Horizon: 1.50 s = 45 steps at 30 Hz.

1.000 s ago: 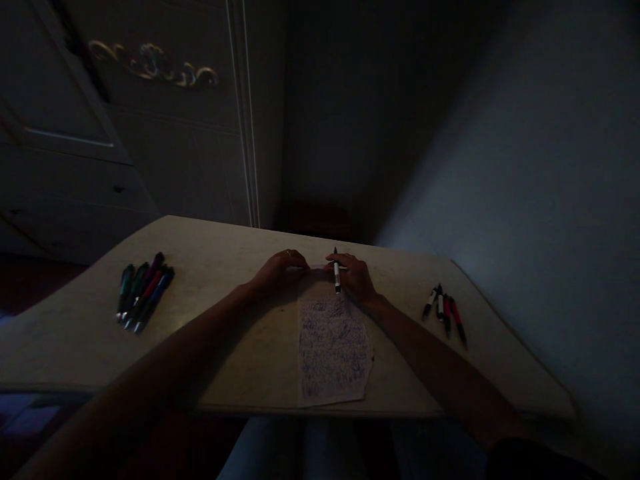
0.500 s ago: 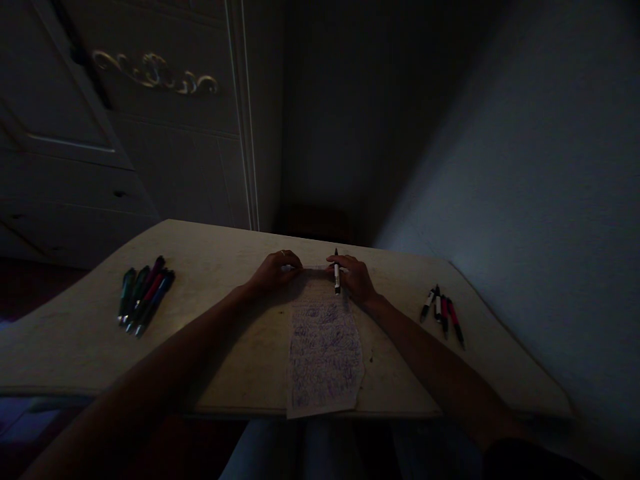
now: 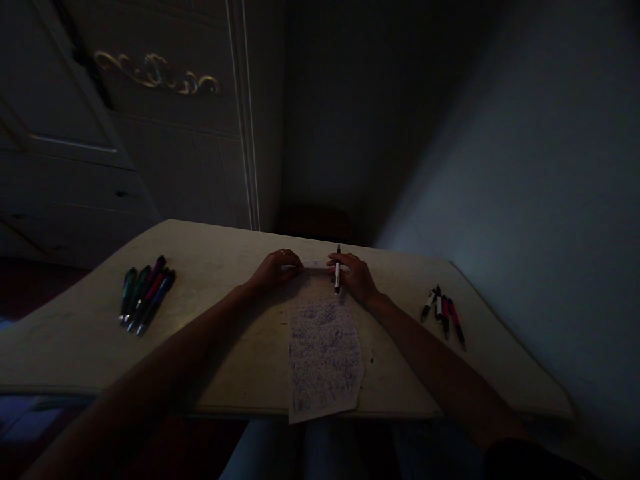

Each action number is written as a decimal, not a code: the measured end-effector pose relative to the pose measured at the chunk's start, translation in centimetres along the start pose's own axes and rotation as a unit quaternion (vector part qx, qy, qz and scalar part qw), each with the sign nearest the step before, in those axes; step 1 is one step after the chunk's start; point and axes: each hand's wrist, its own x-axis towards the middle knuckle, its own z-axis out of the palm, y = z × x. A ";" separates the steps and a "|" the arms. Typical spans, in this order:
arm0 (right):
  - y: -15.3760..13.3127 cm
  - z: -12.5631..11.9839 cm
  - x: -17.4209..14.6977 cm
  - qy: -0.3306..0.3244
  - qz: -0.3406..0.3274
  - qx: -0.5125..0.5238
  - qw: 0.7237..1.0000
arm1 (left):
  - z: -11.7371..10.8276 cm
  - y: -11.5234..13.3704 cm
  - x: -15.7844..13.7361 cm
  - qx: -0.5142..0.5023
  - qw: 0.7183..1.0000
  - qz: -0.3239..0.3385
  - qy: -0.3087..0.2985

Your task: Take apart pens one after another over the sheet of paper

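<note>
A long sheet of paper [image 3: 325, 360], covered in dense blue-purple handwriting, lies lengthwise on the table, its near end slightly past the front edge. At its far end my left hand [image 3: 276, 268] is closed, pinching the left side of the raised or folded edge. My right hand [image 3: 356, 275] is closed around a white-and-black pen [image 3: 337, 275], which stands out between the fingers and points away from me. The same hand's fingertips meet the right side of the paper's far edge. Dim light hides the exact finger contact.
Several dark green, purple, red and blue pens [image 3: 146, 297] lie bunched on the left of the white table [image 3: 210, 240]. More pens [image 3: 444, 313], white-black and pink-black, lie on the right. A cabinet [image 3: 175, 147] stands behind left; a wall [image 3: 540, 187] borders the right.
The paper has slid slightly toward me, and its far edge shows a little more between my hands. The pen in my right hand has shifted very slightly.
</note>
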 end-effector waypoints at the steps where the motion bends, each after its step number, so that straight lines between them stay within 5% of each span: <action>1: 0.1 -0.1 0.0 0.000 0.000 -0.002 1.000 | 0.0 -0.1 0.0 0.000 1.000 -0.001 0.003; 21: 0.6 -0.2 0.1 -0.001 -0.013 -0.011 1.000 | -0.2 0.6 0.1 0.017 0.996 -0.075 -0.043; 27: -0.3 -0.4 0.0 -0.001 -0.068 -0.025 0.997 | 0.0 0.0 0.2 0.052 0.998 -0.034 -0.025; 35: 0.2 0.2 -0.2 -0.087 -0.058 -0.052 0.993 | -0.1 -0.7 0.1 0.107 0.992 0.010 -0.065; 45: -0.5 0.0 -0.2 -0.056 -0.044 -0.064 0.995 | 0.0 -0.7 0.0 0.129 0.990 0.009 -0.048</action>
